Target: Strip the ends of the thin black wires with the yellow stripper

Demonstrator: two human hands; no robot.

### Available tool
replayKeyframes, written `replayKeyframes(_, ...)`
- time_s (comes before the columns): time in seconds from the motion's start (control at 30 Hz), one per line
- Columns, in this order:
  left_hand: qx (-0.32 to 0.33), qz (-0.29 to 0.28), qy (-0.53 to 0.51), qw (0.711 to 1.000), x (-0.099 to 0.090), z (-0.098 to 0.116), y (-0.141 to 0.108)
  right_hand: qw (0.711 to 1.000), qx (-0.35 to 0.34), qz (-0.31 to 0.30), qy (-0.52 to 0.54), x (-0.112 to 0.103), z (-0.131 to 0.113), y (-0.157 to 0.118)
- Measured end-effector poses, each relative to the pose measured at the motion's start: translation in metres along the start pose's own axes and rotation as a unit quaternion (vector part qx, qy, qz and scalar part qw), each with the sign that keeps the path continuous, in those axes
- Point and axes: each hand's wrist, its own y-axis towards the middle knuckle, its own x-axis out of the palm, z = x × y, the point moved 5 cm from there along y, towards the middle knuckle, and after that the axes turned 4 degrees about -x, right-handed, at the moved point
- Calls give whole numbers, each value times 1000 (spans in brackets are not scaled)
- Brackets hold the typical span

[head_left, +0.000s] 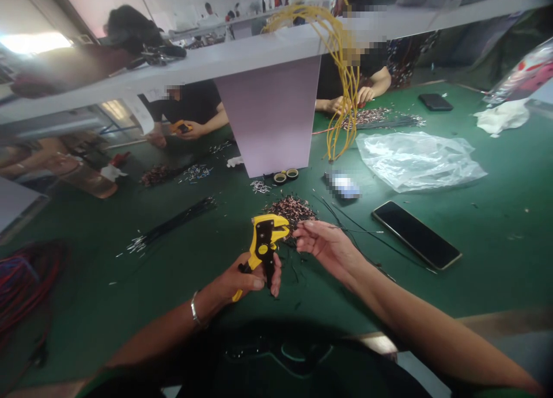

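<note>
My left hand [253, 280] is shut around the handles of a yellow and black self-adjusting wire stripper [263, 242], with its jaws pointing up and away from me. My right hand [324, 247] is to the right of the tool, and its fingertips pinch a thin black wire [358, 231] that runs off to the right across the green work mat [432, 294]. Just beyond the jaws lies a heap of short cut wire pieces [291, 211]. Loose black wires trail across the mat near my right hand.
A black smartphone [416, 235] lies to my right, beyond it a clear plastic bag [415, 162]. Yellow wires [341, 58] hang from a white overhead shelf [181, 64] on a pale support. Co-workers' hands [345, 98] handle items across the table. Red and blue wires [26, 283] lie at left.
</note>
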Motion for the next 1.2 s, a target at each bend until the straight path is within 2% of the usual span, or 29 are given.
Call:
replayKeyframes(0.6,15,25,27,999,-2,1,-3,1000,6,4,-9,-2,2,1)
replayKeyframes(0.8,3,42,34,999,1,3,-3,1000,5,1,-12,-3,3,1)
replayKeyframes(1.2,-3,39,14,999,-1,1,-2,1000,4,2,-11,-3,2,3)
